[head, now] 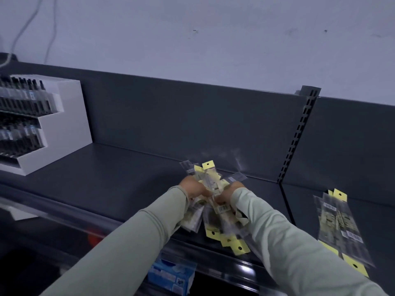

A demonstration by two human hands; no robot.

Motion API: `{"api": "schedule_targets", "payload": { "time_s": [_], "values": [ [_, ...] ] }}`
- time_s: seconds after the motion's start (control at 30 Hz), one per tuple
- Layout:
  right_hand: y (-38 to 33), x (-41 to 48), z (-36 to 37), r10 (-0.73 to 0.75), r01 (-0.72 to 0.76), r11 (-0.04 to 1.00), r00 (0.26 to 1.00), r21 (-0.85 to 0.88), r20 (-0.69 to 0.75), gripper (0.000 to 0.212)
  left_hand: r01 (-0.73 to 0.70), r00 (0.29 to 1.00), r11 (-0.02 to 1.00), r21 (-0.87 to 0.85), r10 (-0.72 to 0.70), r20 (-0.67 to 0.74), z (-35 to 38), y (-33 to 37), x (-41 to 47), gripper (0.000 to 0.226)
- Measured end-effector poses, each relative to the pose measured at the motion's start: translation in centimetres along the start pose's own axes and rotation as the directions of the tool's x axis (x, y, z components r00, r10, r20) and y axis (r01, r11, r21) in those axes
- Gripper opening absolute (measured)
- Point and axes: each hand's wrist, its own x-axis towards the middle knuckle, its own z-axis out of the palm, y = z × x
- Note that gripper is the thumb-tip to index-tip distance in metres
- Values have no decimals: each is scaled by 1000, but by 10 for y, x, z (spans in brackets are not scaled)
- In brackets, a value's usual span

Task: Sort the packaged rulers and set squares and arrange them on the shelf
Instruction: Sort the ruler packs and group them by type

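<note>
Sitting lowest and closest, a blue box (171, 274) shows under the front edge of the dark shelf (128, 167). Just above that edge, both hands hold one messy bunch of packs (210, 180). The left hand (193, 189) grips the left side of the bunch, with its fingers curled round the packs. The right hand (229, 193) grips the right side, and its fingers curl in too. The packs are see-through with yellow tabs, and they fan out up and down. A second pile of packs (339, 227) lies flat on the shelf to the right, well apart. Farther back on the left, a white stand (64, 129) holds rows of dark pens. Behind everything is a pale wall (213, 39).
</note>
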Motion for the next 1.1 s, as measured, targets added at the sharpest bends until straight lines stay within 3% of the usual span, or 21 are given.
{"api": "schedule_targets", "payload": {
  "time_s": [0.13,0.27,0.37,0.5,0.7,0.77,0.87,0.93,1.0,1.1],
  "values": [
    [9,-4,-1,9,-9,1000,999,-6,40,39,33,999,981,-193,-30,18,9,-1,-7,52],
    [9,-6,-2,3,-4,1000,999,31,46,40,14,1000,964,-267,-13,4,18,0,-7,56],
    [1,-9,-4,11,-12,979,1000,203,6,43,4,1000,943,-333,-7,-9,18,3,-11,51],
    [-4,-9,1,-40,29,964,999,263,36,37,11,999,917,-400,-28,-36,12,7,-15,41],
    [-8,-7,9,-24,6,749,1000,663,18,21,16,996,919,-394,-48,-70,-1,7,-15,18],
    [-8,-9,8,42,-92,626,996,775,84,20,5,994,924,-383,-46,-97,-11,4,-8,29],
    [0,-5,10,121,-192,652,981,734,148,20,32,993,949,-313,-66,-100,-23,-1,-6,33],
    [-2,-5,12,117,-160,772,987,615,109,5,56,994,956,-287,-81,-78,-30,-5,-4,32],
    [-2,-3,16,101,-111,913,994,392,48,31,68,993,962,-266,-90,-73,-34,-9,-2,33],
    [-13,-3,18,122,-119,978,992,172,-9,43,53,995,966,-254,-71,-63,-34,-11,3,34]
  ]
}}
